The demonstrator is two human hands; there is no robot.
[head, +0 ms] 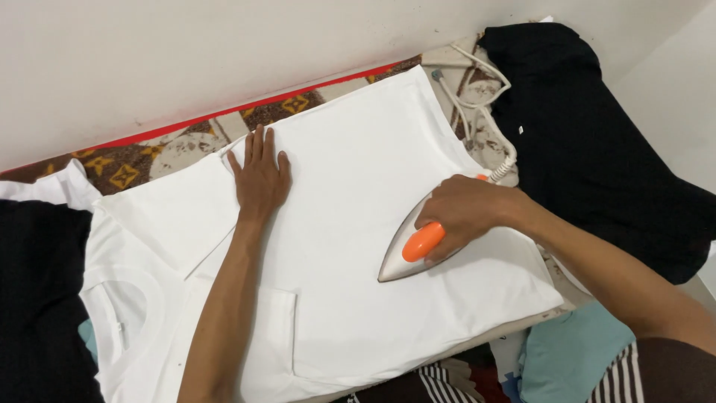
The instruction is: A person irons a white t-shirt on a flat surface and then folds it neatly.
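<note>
Right hand (466,213) closed round orange handle of iron (418,250), resting on white T-shirt (358,224) near its right edge; left hand (259,175) open, flat, pressing shirt by the sleeve; black garment (597,149) beyond.

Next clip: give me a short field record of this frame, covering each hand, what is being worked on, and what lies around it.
left hand: flat, palm down, fingers spread on the white T-shirt
right hand: closed around the orange handle of the iron
iron: soleplate down on the shirt, tip pointing toward the person
shirt: spread flat, chest pocket visible, sleeve at left
cord: white, runs from the iron toward the wall
surroundings: black garment at right, patterned cloth under the shirt, teal cloth at lower right
</note>
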